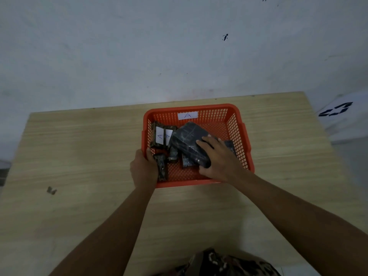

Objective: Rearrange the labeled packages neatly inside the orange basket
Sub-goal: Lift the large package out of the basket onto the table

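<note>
An orange mesh basket (235, 114) with a white "A" label on its far wall sits on the wooden table. Several dark wrapped packages lie inside. Two packages with white "A" labels (160, 136) stand against the left wall. My right hand (219, 158) grips a large dark package (189, 138) that lies tilted across the middle. My left hand (144, 168) clasps the basket's near left corner, fingers inside the rim beside a narrow dark package (162, 166). Smaller packages are partly hidden under the large one.
The wooden table (79, 156) runs wide to the left and right of the basket. A small dark scrap (51, 190) lies near the left edge. A white wall stands behind. At far right a white surface with a black mark (336, 110) sits beyond the table.
</note>
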`<state>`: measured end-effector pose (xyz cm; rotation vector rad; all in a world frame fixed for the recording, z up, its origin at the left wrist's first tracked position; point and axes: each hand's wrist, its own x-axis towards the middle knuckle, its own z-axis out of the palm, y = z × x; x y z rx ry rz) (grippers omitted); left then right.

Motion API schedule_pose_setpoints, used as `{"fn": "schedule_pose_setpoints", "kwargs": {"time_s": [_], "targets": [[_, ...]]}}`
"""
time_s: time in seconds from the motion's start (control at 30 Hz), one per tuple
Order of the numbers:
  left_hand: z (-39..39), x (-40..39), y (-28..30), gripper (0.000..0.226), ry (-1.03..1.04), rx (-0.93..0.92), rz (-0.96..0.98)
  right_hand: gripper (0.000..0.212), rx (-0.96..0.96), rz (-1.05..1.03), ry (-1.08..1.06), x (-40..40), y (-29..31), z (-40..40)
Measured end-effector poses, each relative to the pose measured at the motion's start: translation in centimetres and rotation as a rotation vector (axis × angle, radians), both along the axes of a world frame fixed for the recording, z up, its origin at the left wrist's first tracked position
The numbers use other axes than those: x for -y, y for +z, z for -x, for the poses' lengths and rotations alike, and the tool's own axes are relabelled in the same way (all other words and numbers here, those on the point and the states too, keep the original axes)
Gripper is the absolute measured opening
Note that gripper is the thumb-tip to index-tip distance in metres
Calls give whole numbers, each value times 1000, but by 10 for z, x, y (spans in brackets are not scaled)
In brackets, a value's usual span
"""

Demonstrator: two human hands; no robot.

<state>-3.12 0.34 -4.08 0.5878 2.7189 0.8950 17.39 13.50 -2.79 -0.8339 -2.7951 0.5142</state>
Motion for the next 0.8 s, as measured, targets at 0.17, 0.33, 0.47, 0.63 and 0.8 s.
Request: {"fn": "schedule_pose_setpoints", "kwargs": {"time_s": [0.17,0.33,0.47,0.63,0.8], "targets": [[0,1,-2,33,-17,-37,-20,51,-337,174,-234,-14,28,-11],[0,1,-3,35,-14,-43,-9,28,-678,412,-603,-37,53,-32],[2,2,-4,34,-26,-54,-4,19,-959,450,-870,-53,62,-57],[2,4,-8,36,-47,-79,6,25,-1256,606,-1185,-73,50,-91],[1,6,-10,36,-69,-110,30,27,-1171,603,-1380,-72,16,-104]]}}
